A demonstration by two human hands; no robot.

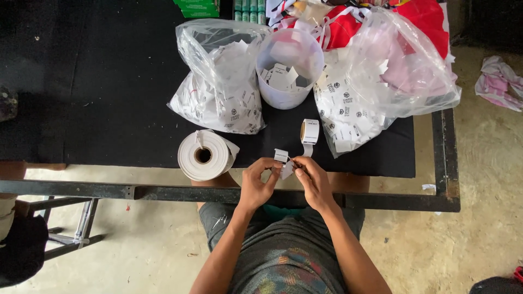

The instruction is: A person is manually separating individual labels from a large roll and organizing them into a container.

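Observation:
My left hand (257,185) and my right hand (313,182) meet at the near edge of a black table (98,98). Between their fingertips they pinch a small white paper tag (282,158). A narrow strip of white labels runs from my right fingers up to a small label roll (309,131) that stands on the table just beyond. A large white paper roll (204,155) lies to the left of my left hand.
A white plastic cup (289,68) holding cut tags stands behind the rolls. Clear plastic bags of white tags flank it at left (220,81) and right (376,81). A black metal frame (447,158) rims the table. Red cloth (419,13) lies at the back.

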